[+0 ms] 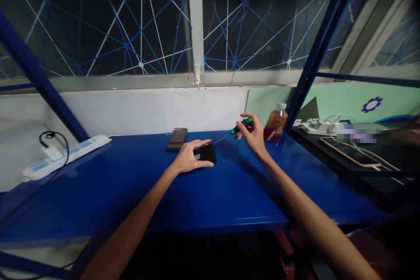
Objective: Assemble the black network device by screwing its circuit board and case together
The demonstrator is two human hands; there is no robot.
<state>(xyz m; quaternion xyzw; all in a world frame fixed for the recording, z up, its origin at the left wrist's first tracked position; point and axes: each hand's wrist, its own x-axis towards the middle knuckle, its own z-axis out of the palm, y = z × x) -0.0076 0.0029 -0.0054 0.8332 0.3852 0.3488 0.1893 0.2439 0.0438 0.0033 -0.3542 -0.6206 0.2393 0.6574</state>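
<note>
Left hand clamped over small black device flat on blue table. Right hand, at 2 o'clock of it, pinched around green-handled screwdriver, tip angled toward device. Phone at 11 o'clock; orange bottle farther right

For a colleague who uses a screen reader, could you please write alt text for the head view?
A person's left hand presses a small black device onto a blue table, while the right hand holds a green-handled screwdriver with its tip angled towards the device. A dark phone lies behind, an amber bottle to the right, a white power strip far left.
</note>
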